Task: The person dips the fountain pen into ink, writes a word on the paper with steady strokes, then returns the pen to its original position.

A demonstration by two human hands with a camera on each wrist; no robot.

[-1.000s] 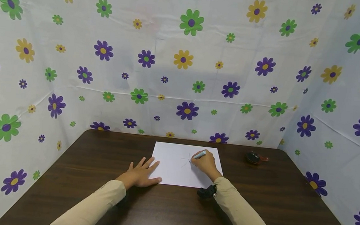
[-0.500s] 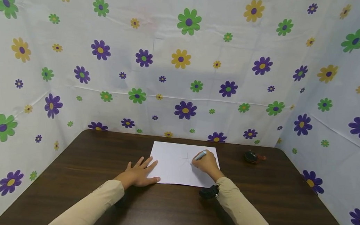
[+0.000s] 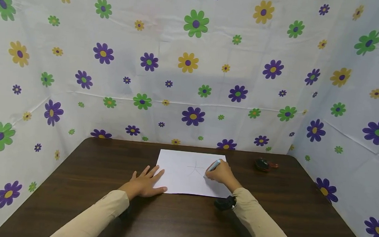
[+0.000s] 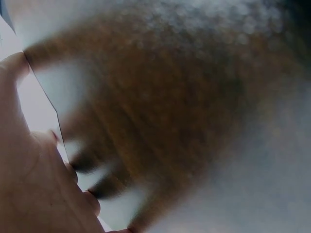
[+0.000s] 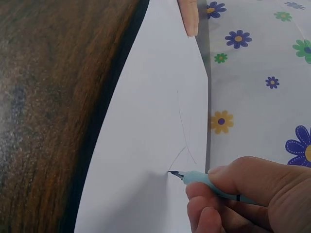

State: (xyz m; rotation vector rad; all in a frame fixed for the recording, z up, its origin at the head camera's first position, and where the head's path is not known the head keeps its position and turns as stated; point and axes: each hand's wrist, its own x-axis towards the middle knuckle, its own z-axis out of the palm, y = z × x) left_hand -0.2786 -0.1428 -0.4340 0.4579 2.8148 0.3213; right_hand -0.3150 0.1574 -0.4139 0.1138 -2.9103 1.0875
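A white sheet of paper (image 3: pixel 178 182) lies on the dark wooden table. My left hand (image 3: pixel 145 184) rests spread flat at the sheet's left edge, fingertips and thumb over its border. My right hand (image 3: pixel 222 173) pinches a light blue fountain pen (image 3: pixel 213 165), tilted, between thumb and fingers. In the right wrist view the pen's dark pointed nib meets the paper at the end of a slanting stroke. Thin lines (image 3: pixel 195 167) on the sheet form a cross with two strokes spreading downward below it. The left wrist view shows my palm and thumb along the paper's edge.
A small dark, glossy object with a reddish-orange end (image 3: pixel 264 165) lies on the table (image 3: pixel 169 220) at the back right. White cloth (image 3: pixel 166 73) printed with flowers hangs behind and along both sides. A black wrist device (image 3: pixel 224 203) hangs below my right cuff.
The pen in my right hand has moved down and to the right, lengthening the right slanting stroke on the paper. My left hand stays at the sheet's edge; the head view has shifted slightly.
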